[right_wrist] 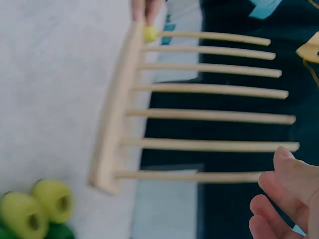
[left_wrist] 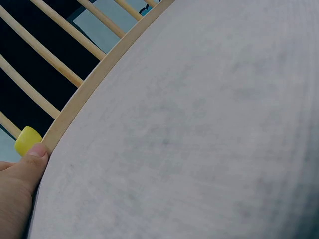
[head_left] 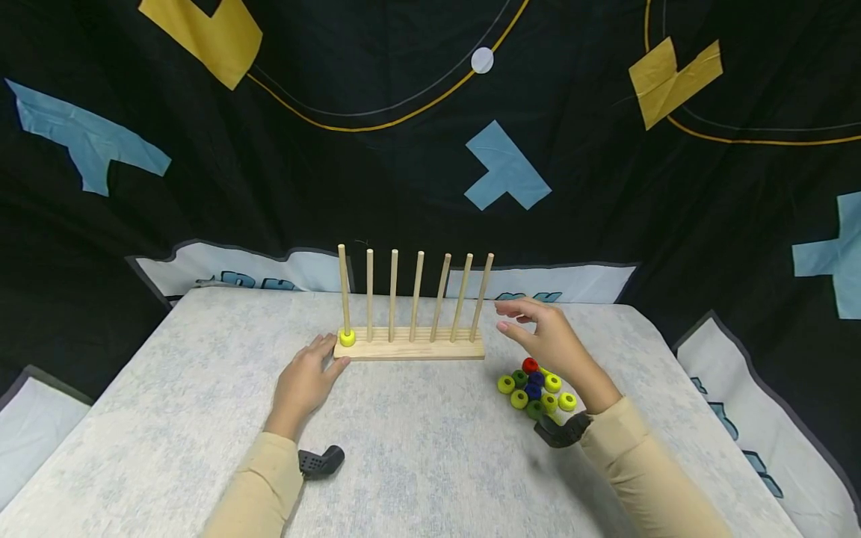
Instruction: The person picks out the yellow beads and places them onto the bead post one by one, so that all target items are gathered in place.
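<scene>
A wooden peg rack (head_left: 417, 347) stands toward the back of the table, with a row of upright pegs. One yellow bead (head_left: 347, 338) sits at the bottom of its leftmost peg. My left hand (head_left: 306, 381) holds the rack's left end, the thumb (left_wrist: 37, 152) on the front corner by that bead. My right hand (head_left: 548, 336) is raised just right of the rightmost peg, thumb and fingers apart and loosely bent with nothing between them. Below it lies a cluster of loose beads: yellow (head_left: 519, 399), green (head_left: 535, 409), dark blue (head_left: 534, 391) and red (head_left: 530, 365).
The light grey table (head_left: 417, 456) spreads out in front of the rack. Behind it hangs a black cloth (head_left: 377, 187) with taped blue and yellow shapes. A black wrist camera mount (head_left: 562, 430) on my right wrist overlaps the near edge of the beads.
</scene>
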`<state>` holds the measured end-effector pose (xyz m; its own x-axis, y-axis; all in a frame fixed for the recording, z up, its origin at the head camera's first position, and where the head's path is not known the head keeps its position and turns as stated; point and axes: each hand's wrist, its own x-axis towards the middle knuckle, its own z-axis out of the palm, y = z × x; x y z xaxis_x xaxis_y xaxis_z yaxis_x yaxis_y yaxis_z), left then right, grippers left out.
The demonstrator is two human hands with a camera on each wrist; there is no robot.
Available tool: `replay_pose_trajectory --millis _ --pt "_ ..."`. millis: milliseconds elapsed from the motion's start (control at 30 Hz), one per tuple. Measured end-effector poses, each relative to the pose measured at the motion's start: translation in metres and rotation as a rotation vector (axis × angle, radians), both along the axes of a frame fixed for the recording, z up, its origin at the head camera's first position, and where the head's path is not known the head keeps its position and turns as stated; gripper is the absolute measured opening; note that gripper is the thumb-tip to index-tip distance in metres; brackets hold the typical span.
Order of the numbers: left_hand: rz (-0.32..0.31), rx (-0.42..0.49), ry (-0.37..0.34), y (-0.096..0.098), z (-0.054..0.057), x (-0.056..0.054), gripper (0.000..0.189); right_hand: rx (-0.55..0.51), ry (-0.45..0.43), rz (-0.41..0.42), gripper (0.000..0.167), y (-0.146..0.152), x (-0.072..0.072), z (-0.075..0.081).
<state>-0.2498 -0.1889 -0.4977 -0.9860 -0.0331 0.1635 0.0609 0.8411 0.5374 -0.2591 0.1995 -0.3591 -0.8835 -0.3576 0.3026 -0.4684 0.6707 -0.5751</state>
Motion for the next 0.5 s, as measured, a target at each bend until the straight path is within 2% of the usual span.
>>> replay_pose_trajectory --millis 300,500 --pt "-0.003 0.003 -0.002 0.000 -0.001 0.000 0.063 0.191 -0.052 0.013 0.036 0.016 -0.001 -0.040" --pt "-0.001 0.004 -0.005 -0.001 -0.001 -0.001 0.063 0.270 -0.155 0.030 0.035 0.019 -0.001 -0.059"
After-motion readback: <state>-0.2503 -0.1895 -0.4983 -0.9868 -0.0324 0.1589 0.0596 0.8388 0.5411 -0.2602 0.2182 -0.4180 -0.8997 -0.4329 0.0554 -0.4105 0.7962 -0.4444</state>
